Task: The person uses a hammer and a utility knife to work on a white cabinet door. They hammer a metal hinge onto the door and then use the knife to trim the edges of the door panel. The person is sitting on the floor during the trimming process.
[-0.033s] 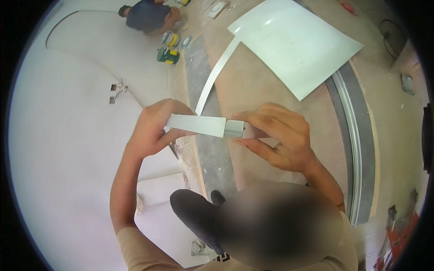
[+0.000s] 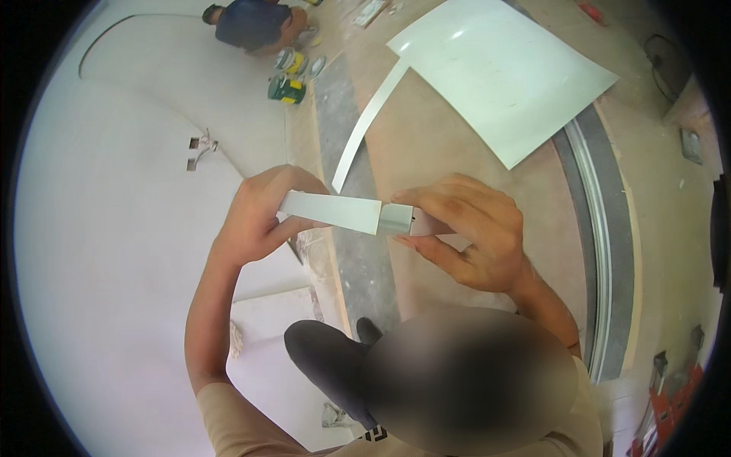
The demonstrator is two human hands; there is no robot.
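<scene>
My left hand (image 2: 266, 217) is closed around one end of a flat white strip (image 2: 333, 212), held level in front of my chest. The strip's free, square-cut end meets, or nearly meets, a short grey metallic piece (image 2: 396, 218) with a small dark mark on its end face. My right hand (image 2: 476, 232) pinches that grey piece between thumb and fingers. I cannot tell whether the two pieces touch or overlap. Beyond the left hand, a longer white strip (image 2: 371, 126) lies on the floor.
A large glossy white sheet (image 2: 502, 76) lies on brown floor covering ahead. Grey metal tracks (image 2: 598, 251) run along the right, with a red tool (image 2: 670, 407) at lower right. A person (image 2: 251, 27) crouches far left near paint buckets (image 2: 286, 88). A white wall (image 2: 114, 228) stands left.
The background has shifted slightly to the right in view. Both hands keep their grips on the white strip and the grey piece.
</scene>
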